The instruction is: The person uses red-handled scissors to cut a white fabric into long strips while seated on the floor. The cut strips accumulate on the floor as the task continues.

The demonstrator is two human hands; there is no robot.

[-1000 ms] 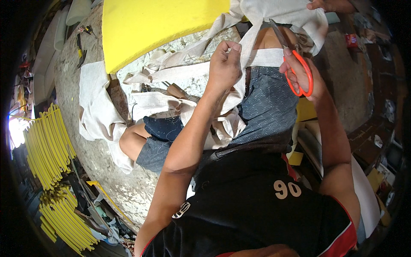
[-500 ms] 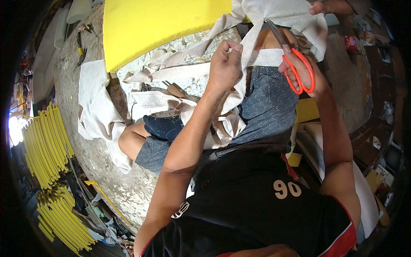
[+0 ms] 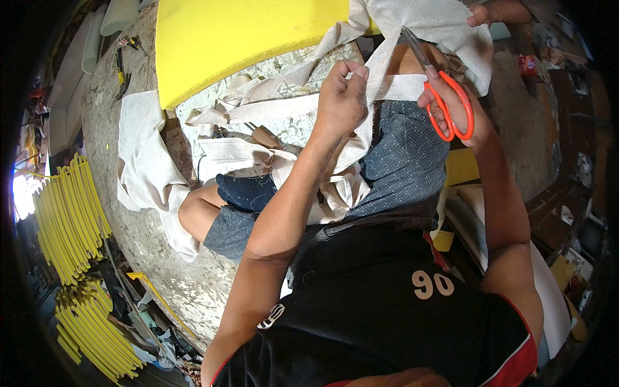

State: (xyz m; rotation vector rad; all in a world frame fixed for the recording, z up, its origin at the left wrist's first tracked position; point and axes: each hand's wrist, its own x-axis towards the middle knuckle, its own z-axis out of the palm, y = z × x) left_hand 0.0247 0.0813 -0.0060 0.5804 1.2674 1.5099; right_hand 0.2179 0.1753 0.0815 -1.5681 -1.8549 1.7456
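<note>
White cloth (image 3: 429, 20) lies ahead of both hands, at the top of the view; a narrow strip (image 3: 384, 59) runs from it down toward the person. The left hand (image 3: 342, 97) is clenched, thumb uppermost, gripping this strip at the thumb side. The right hand (image 3: 457, 108) grasps the scissors (image 3: 418, 49) by their orange handles, with fingers through the loops. The blades point up and to the left; their tips meet the cloth where the strip joins the wider piece, beyond and to the right of the left hand. A second person's hand (image 3: 479, 15) is at the right edge of the wider piece; whether it grips the cloth cannot be told.

Another white strip (image 3: 406, 87) crosses the right thigh between the hands, above the hem of the grey shorts (image 3: 406, 148). A yellow panel (image 3: 251, 45) lies ahead and to the left of the left hand.
</note>
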